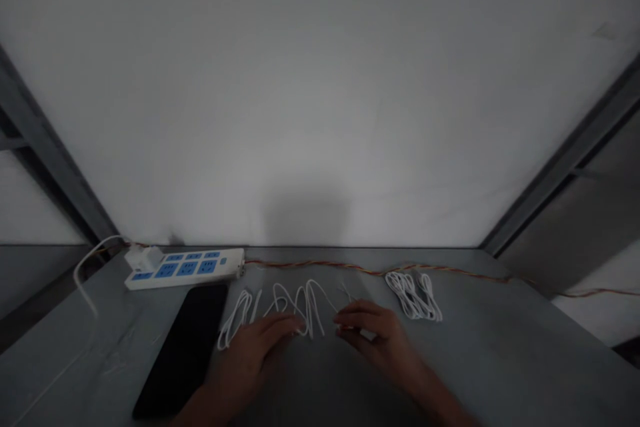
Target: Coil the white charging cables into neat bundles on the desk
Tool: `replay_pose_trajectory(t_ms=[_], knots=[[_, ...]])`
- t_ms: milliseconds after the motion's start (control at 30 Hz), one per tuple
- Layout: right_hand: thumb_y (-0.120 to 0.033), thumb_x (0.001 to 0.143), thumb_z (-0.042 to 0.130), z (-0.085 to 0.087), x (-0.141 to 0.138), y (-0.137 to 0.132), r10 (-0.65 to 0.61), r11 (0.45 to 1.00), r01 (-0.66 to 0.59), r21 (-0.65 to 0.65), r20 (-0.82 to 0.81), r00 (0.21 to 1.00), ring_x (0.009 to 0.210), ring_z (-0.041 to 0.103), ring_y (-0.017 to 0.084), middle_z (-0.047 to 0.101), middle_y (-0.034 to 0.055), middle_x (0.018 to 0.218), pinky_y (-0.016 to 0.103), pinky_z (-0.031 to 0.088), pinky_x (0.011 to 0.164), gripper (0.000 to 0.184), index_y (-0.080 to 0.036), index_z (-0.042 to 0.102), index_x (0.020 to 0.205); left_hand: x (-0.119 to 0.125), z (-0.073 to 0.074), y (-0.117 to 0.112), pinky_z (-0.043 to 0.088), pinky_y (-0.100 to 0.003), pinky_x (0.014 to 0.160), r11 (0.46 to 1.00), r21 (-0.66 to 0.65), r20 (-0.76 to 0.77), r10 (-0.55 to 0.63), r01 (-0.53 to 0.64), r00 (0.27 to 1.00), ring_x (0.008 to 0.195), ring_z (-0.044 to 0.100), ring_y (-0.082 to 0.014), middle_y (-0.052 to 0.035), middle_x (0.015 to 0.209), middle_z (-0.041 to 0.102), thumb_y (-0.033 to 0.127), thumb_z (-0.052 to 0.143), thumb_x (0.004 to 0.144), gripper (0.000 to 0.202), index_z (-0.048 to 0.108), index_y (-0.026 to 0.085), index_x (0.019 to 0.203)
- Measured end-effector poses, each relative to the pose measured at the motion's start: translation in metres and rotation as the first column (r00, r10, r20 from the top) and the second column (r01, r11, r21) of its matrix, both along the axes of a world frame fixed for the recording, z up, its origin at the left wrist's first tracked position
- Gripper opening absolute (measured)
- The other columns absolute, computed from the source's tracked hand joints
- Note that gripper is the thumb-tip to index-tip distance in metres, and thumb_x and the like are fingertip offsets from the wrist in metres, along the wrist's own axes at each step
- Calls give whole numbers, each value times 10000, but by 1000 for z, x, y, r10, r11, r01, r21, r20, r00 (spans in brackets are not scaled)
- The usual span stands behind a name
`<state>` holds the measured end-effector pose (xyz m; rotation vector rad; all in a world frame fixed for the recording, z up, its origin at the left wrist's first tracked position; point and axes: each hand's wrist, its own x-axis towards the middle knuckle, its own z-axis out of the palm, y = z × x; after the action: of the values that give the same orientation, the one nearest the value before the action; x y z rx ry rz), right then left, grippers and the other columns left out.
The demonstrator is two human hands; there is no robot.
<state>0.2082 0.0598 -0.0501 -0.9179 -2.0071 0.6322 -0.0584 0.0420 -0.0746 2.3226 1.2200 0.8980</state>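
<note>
Item: loose white cable (309, 312), mid grey table (480, 347), betw. hands.
Status (judged): part-way; L bundle (243, 310) & R bundle (413, 297) lie folded, centre cable in open loops, ungathered.
Orient.: strands' long axis approx. fore-aft, loops fanned L–R; one strand leads to R hand; end dir. too blurred.
R hand (375, 330): fingertips narrow, apparently pinching strand.
L hand (260, 343): fingertips at loops; can't tell if gripping.

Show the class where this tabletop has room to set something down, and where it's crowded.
Widest: the tabletop right of the right hand and bundled white cable, in front of the twisted wires. Smaller: between the black slab and a white cord. Crowded: between slab and right hand, with loose white cable and the left hand.
</note>
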Motion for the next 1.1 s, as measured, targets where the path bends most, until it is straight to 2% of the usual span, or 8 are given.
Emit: replay_pose_trajectory(t_ms=[100, 200, 333, 500, 600, 700, 900, 1100], knots=[[-436, 918, 583, 2, 0, -2, -28, 996, 32, -80, 45, 999, 816, 696, 190, 750, 77, 917, 273, 544, 686, 263, -228, 740, 951, 2, 4, -1, 504, -303, 924, 1000, -22, 33, -5, 6, 999, 1043, 670, -182, 7, 1157, 719, 268, 427, 984, 291, 647, 337, 1163], [-426, 969, 470, 5, 0, -4, -96, 974, 107, -199, 66, 993, 753, 685, 177, 743, 67, 893, 259, 518, 640, 302, -209, 670, 1033, 7, 11, -3, 529, -258, 748, 991, -124, 136, 63, -46, 989, 757, 682, -145, -8, 996, 736, 330, 376, 1002, 294, 623, 286, 1154], [-430, 979, 403, 8, -1, 0, -250, 954, 268, -135, 135, 959, 759, 669, 199, 720, 62, 827, 299, 498, 700, 359, -190, 653, 1074, 12, 19, -3, 444, -241, 529, 952, -250, 230, 236, -176, 944, 516, 555, -132, 19, 721, 650, 426, 290, 1014, 392, 544, 226, 1235], [-484, 821, 650, 7, -1, 4, -325, 916, 393, -83, 421, 847, 756, 681, 268, 746, 93, 820, 366, 493, 742, 432, -158, 704, 1099, 14, 26, 1, 412, -272, 542, 909, -207, -70, 355, -361, 932, 540, 584, -180, 32, 572, 581, 499, 450, 931, 370, 650, 210, 1047], [-494, 782, 690, 5, -2, 2, -344, 895, 445, -30, 586, 733, 906, 694, 351, 753, 170, 999, 432, 485, 825, 522, -139, 686, 1165, 13, 26, 2, 453, -308, 612, 906, -93, -304, 370, -414, 878, 641, 655, -231, -28, 670, 678, 469, 530, 882, 305, 675, 207, 943], [-490, 835, 630, 7, -1, 0, -307, 897, 442, -12, 703, 641, 942, 701, 368, 752, 180, 1027, 464, 473, 862, 442, -158, 700, 1118, 13, 26, 0, 480, -334, 665, 910, -30, -434, 361, -414, 825, 788, 698, -283, -89, 828, 742, 406, 543, 872, 253, 678, 199, 927], [-536, 854, 584, 20, 5, -2, -346, 856, 513, 61, 806, 481, 889, 717, 375, 769, 176, 880, 468, 471, 828, 418, -160, 727, 969, 11, 26, -4, 487, -355, 628, 921, -70, -486, 305, -384, 819, 725, 712, -310, -89, 710, 734, 449, 583, 831, 276, 700, 221, 727], [-528, 818, 625, 8, 14, -3, -356, 868, 488, 88, 795, 490, 806, 723, 347, 766, 139, 794, 425, 470, 756, 337, -205, 712, 773, 10, 18, -5, 456, -306, 565, 947, -42, -412, 275, -319, 869, 635, 699, -267, -40, 614, 710, 427, 613, 802, 268, 687, 252, 612]])
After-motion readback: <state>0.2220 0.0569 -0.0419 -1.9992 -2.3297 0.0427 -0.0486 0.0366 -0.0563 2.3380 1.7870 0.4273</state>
